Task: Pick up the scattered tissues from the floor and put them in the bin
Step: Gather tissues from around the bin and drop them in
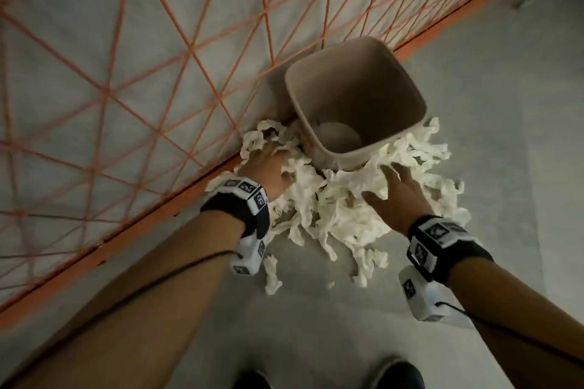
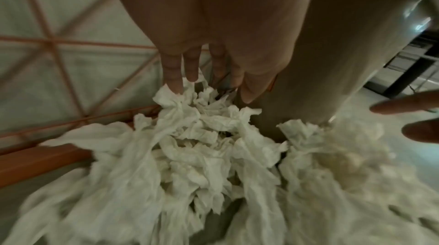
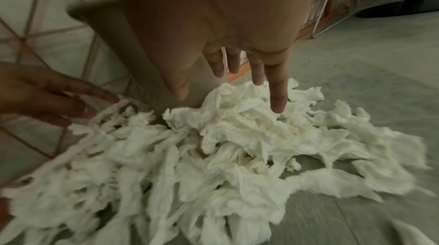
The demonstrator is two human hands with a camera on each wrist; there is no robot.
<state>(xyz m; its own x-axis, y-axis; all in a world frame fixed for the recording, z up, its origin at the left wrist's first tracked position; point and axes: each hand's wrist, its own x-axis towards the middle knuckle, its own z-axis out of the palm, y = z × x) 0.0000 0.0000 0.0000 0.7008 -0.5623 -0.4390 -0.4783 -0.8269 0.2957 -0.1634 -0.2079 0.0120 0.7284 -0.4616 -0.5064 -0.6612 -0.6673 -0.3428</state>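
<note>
A heap of crumpled white tissues (image 1: 331,208) lies on the grey floor around the foot of a beige square bin (image 1: 357,101). My left hand (image 1: 268,164) reaches into the tissues (image 2: 190,136) at the bin's left, its straight fingers (image 2: 175,78) touching the paper. My right hand (image 1: 395,189) hovers spread over the tissues (image 3: 249,132) just in front of the bin, with its fingers (image 3: 277,95) extended and holding nothing. Inside, the bin's pale bottom shows and no tissue is visible. The bin wall (image 2: 320,61) stands right next to my left fingers.
An orange-framed panel with orange string lattice (image 1: 142,79) runs diagonally along the left, its base rail (image 1: 126,230) touching the tissues. Bare grey floor (image 1: 505,167) lies to the right and near my shoes (image 1: 395,376). A dark furniture base (image 3: 403,5) stands far right.
</note>
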